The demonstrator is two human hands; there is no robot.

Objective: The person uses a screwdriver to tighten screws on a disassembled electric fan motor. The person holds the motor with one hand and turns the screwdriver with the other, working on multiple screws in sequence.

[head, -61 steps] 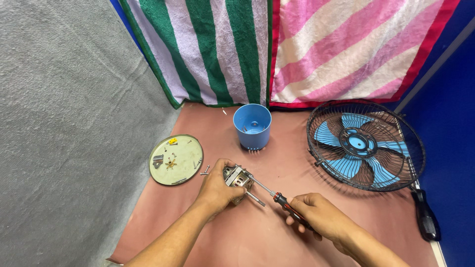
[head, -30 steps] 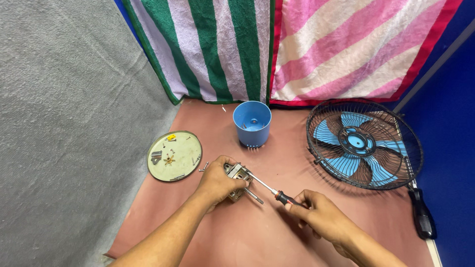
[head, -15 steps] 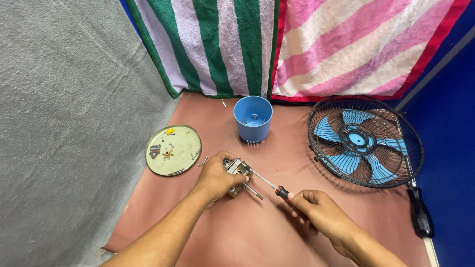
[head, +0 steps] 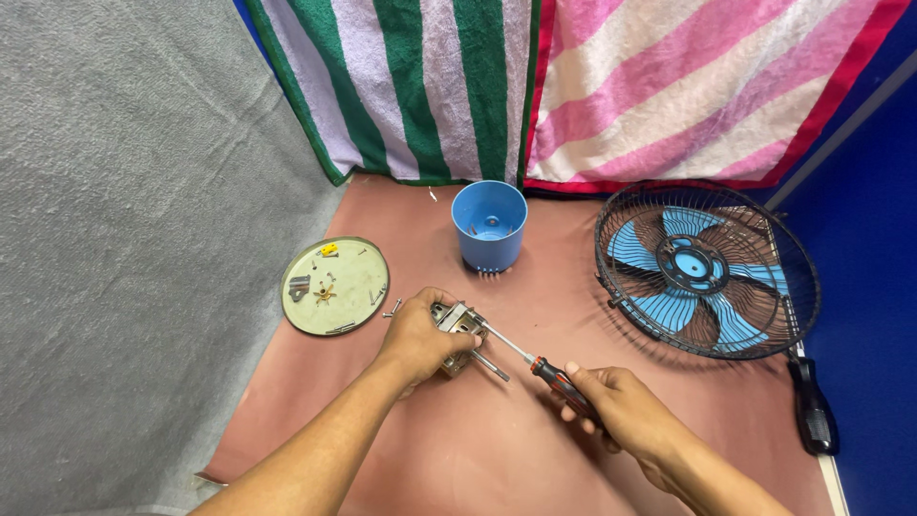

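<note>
Left hand (head: 420,336) clamps a small blocky metal motor (head: 457,325) on the brown mat (head: 497,449); right hand (head: 616,409) grips the screwdriver (head: 535,365), its slim steel shaft slanting up-left into the motor.

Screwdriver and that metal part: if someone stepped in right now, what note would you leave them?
Left hand: grips the metal part on the brown mat.
Right hand: holds the screwdriver, tip at the part.
Nearby: round plate with loose screws, blue cup, caged fan, a black handle at the mat's right edge.
Done: some screws lie on the plate.
Left: the part remains in hand, the screwdriver at it.
</note>
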